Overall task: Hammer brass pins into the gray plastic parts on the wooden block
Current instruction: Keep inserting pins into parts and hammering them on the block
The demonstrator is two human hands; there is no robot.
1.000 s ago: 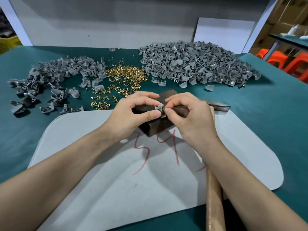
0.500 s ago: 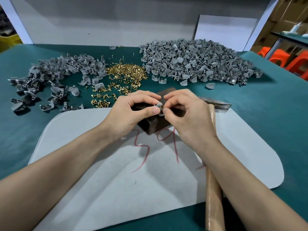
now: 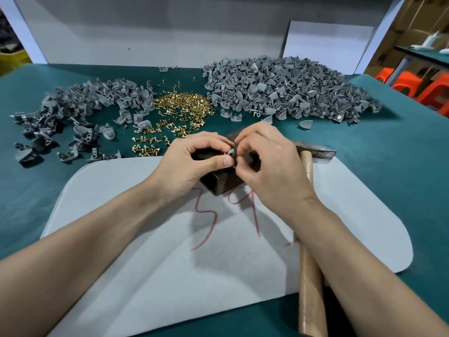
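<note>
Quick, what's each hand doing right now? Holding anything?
Left hand: pinching the small gray part at the wooden block.
Right hand: pinching the same gray part; any pin there is hidden.

A teal counter (image 3: 401, 190) carries a white mat (image 3: 170, 276) at its near middle. Beyond the mat lie a loose left pile (image 3: 80, 110) of gray parts, a heap of brass pins (image 3: 179, 108) just beside it, and a bigger right pile (image 3: 286, 88). A hammer (image 3: 311, 300) lies across the mat's right edge.
</note>
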